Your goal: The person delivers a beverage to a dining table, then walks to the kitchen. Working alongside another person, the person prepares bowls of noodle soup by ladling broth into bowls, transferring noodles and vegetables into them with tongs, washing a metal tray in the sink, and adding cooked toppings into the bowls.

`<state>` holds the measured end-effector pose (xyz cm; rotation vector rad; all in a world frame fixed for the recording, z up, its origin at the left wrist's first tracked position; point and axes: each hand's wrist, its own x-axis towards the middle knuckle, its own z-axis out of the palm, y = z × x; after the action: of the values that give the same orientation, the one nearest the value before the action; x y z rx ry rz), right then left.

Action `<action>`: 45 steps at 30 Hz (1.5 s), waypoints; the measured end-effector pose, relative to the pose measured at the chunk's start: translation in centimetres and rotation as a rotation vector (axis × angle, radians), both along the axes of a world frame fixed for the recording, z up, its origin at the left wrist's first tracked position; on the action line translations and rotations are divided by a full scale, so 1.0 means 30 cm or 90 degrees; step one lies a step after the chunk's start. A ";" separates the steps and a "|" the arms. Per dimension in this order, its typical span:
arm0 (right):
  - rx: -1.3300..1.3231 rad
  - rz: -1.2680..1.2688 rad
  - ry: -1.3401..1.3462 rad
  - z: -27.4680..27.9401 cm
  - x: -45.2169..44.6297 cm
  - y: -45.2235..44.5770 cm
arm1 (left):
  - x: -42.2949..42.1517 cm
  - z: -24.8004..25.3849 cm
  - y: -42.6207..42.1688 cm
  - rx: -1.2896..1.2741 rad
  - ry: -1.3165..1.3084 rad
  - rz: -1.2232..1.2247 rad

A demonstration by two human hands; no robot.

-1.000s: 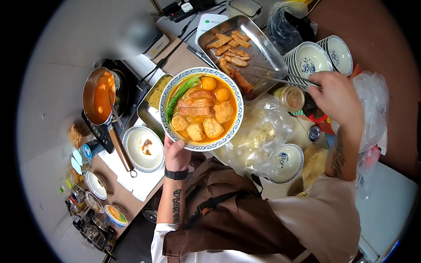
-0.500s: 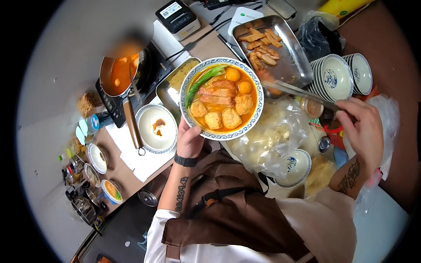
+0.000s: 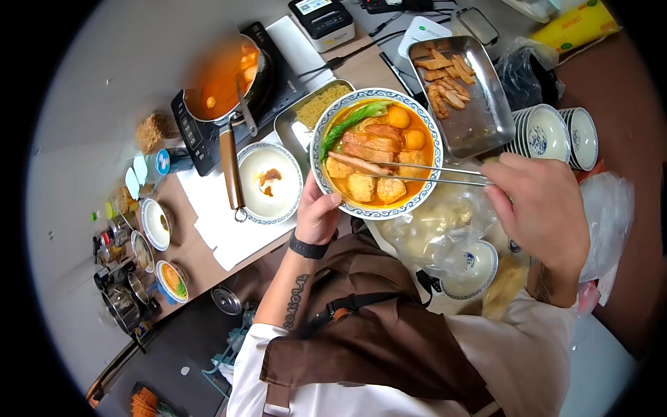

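Note:
My left hand [image 3: 318, 219] grips the near-left rim of a patterned bowl [image 3: 436, 174] of orange noodle soup, thumb on the rim. In the soup lie meat slices [image 3: 375, 146], a green vegetable stalk [image 3: 351, 126], round yellow balls [image 3: 399, 116] and several golden puffs [image 3: 361, 187]. From the right, my right hand [image 3: 538, 208] is closed around slim metal tongs [image 3: 462, 174]. Their tips are over the bowl on a strip of meat [image 3: 358, 163], which lies across the toppings beside the other slices. The far end of the tongs is hidden in my hand.
Behind the bowl stands a metal tray [image 3: 483, 128] of fried strips. To the left are a noodle tray [image 3: 316, 108], a sauced bowl [image 3: 274, 184] and a pot [image 3: 222, 90] of orange soup on a cooker. Stacked bowls [image 3: 545, 132] and a plastic bag [image 3: 451, 226] are at right.
My right hand has moved the tongs from the metal tray to the bowl, bringing a strip of meat onto the toppings. My left hand still holds the bowl. The view has shifted slightly.

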<state>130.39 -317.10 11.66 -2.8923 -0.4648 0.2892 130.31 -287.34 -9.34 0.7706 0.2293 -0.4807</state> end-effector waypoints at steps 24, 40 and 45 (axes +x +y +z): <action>0.222 0.031 -0.103 0.135 -0.071 0.200 | -0.390 0.238 0.465 -0.072 0.004 0.177; 0.353 0.001 0.040 0.077 -0.060 0.674 | -0.621 0.011 0.982 -0.039 0.021 0.432; 0.355 -0.099 0.102 0.057 -0.096 0.799 | -0.537 -0.148 1.113 -0.046 0.014 0.406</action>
<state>127.52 -293.11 13.37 -2.3235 -0.2412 0.3060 114.19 -253.96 -13.78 0.5809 0.4557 0.1070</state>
